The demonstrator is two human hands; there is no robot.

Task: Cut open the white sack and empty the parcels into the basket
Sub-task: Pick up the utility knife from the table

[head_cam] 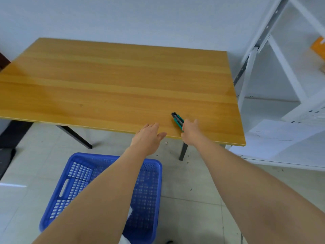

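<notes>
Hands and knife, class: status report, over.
Right hand on the green utility knife at the table edge. Left hand open, empty. Blue basket on floor below. No sack visible.

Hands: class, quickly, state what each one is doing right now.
Left hand: open, empty, at the table edge.
Right hand: on the utility knife; grip cannot be told.

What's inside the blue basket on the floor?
The blue basket looks mostly empty: its perforated bottom shows through. A small white scrap peeks beside the left arm. That arm covers the basket's middle, so anything beneath it is hidden.
</notes>
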